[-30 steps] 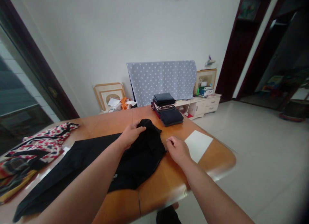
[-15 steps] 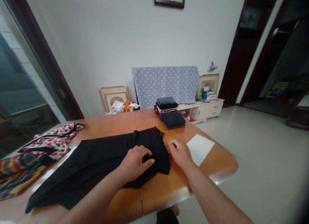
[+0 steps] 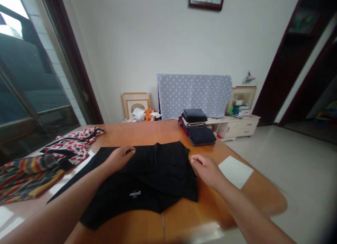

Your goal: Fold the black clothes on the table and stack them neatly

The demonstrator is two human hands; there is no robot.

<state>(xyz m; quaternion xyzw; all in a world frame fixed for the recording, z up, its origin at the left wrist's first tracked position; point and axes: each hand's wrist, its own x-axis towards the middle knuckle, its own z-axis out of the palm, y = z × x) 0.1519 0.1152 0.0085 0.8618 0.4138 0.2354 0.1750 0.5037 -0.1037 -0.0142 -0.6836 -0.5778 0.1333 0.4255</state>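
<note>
A black garment (image 3: 147, 177) with a small white logo lies flat on the orange wooden table (image 3: 200, 216). My left hand (image 3: 120, 157) rests on its upper left part, fingers curled loosely over the cloth. My right hand (image 3: 206, 169) sits at the garment's right edge, fingers curled and pinching the hem. Both forearms reach in from the bottom of the head view.
A stack of folded dark clothes (image 3: 197, 126) stands at the table's far right. A red-white patterned garment (image 3: 71, 147) and a striped one (image 3: 25, 175) lie at the left. A white sheet (image 3: 235, 171) lies near the right edge. Beyond are a dotted cloth, picture frames and a low cabinet.
The bunched black garment has been spread flat on the table. My left hand moved from its top fold down and then leftward across it. The camera turned left.
</note>
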